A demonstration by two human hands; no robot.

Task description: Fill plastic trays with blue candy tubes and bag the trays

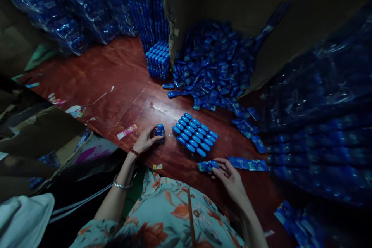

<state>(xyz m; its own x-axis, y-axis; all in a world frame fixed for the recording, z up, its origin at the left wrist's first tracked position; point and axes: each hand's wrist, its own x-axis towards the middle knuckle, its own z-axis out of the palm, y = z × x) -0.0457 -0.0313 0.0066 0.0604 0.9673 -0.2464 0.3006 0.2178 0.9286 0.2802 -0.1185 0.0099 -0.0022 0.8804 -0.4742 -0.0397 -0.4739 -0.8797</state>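
My left hand [147,138] is closed round a small dark-blue container [159,133] with a light-blue rounded top, held at the left of a block of the same kind. That block of blue containers [195,133] stands in neat rows on the red-brown table, rounded tops up. Near the table's front edge, my right hand [228,173] pinches a flat blue printed packet [207,166] between thumb and fingers. Just right of that hand, blue printed pieces [247,163] lie flat on the table. The packet's contents, if any, cannot be made out.
Loose blue containers [215,69] spill in a heap from a cardboard box [279,27]. A tall stack of them [157,60] stands left of it. Plastic-wrapped blue packs [314,147] line the right. Scraps, including a pink-and-yellow wrapper [127,131], lie on the table [116,73].
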